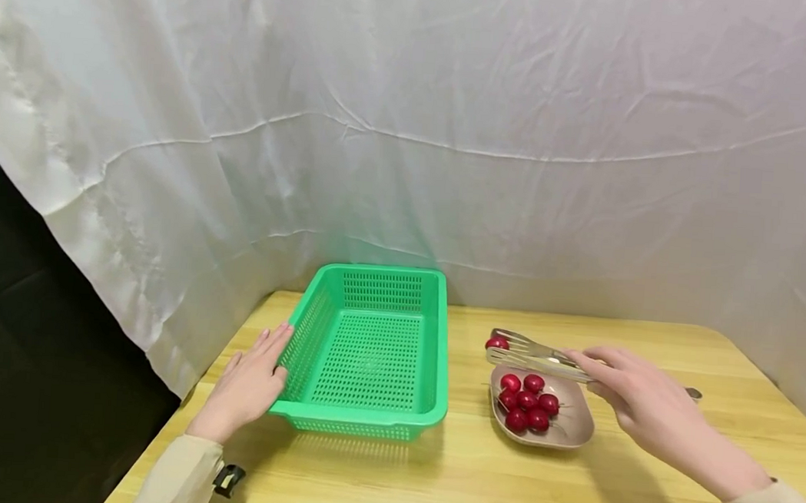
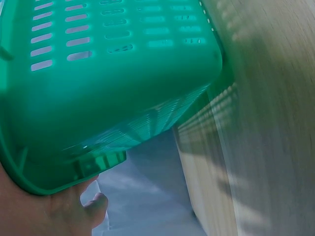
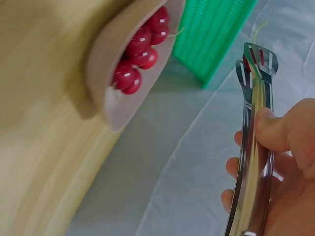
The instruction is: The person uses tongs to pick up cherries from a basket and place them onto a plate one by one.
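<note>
My right hand (image 1: 650, 401) grips metal tongs (image 3: 253, 147), the thumb on one arm and the fingers on the other. The slotted heads of the tongs hold a single red cherry (image 1: 497, 343), which is mostly hidden behind them in the right wrist view. Just below and in front of the heads, a pale pinkish dish (image 1: 575, 427) holds several cherries (image 3: 140, 49) with thin stems. My left hand (image 1: 246, 380) rests on the left rim of a green perforated plastic basket (image 1: 440, 361), its fingers mostly straight. No objects show inside the basket.
Basket and dish stand apart on a light wooden table (image 1: 458, 478). A pale curtain (image 1: 447, 208) hangs behind the table and along its left side. Dark material (image 1: 36, 352) shows at the far left.
</note>
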Action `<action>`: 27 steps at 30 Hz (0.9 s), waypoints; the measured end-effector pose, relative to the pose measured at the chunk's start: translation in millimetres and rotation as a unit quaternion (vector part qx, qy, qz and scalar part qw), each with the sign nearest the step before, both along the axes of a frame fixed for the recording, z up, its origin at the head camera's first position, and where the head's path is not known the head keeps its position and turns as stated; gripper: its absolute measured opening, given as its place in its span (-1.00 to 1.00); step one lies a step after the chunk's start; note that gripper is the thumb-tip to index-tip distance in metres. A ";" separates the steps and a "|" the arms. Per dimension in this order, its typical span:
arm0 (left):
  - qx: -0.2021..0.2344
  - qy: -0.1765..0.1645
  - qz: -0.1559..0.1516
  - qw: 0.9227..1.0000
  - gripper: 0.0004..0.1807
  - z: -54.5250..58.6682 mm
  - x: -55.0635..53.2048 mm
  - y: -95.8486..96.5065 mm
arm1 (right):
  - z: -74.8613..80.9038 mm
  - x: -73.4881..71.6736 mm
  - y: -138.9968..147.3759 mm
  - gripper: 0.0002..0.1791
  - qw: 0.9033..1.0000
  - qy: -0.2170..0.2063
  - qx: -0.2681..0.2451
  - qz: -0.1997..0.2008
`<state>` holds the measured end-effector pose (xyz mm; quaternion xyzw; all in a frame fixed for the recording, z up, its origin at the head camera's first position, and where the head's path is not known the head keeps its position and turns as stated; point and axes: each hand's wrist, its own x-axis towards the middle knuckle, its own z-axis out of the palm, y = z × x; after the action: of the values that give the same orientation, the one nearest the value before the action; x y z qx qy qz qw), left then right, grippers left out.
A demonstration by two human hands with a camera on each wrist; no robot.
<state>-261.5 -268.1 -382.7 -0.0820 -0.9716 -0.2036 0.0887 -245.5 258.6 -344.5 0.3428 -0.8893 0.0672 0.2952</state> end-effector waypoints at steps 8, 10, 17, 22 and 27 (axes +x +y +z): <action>-0.001 0.000 -0.001 1.000 -0.31 0.6 0.4 0.1 | -15.0 19.0 26.7 -0.27 0.999 -0.004 0.014 -0.036; -0.001 0.000 -0.002 1.000 -0.31 0.3 0.6 -0.2 | -19.2 23.1 32.6 -0.27 0.999 -0.002 0.015 -0.038; -0.003 -0.002 -0.002 1.000 -0.31 -1.1 0.6 -2.5 | -36.2 31.6 53.6 -0.53 0.999 0.007 0.015 -0.040; -0.001 -0.005 -0.004 1.000 -0.31 -0.7 0.1 -2.4 | -43.2 36.7 63.8 -0.51 0.998 -0.007 0.017 -0.066; -0.001 -0.004 -0.006 1.000 -0.30 0.9 -0.5 -1.8 | -49.1 41.8 68.0 -0.22 0.996 -0.019 0.018 -0.080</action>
<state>-262.0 -269.9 -381.9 -0.0872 -0.9716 -0.2034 0.0838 -203.8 326.6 -393.6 0.2747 -0.9203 0.0336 0.2765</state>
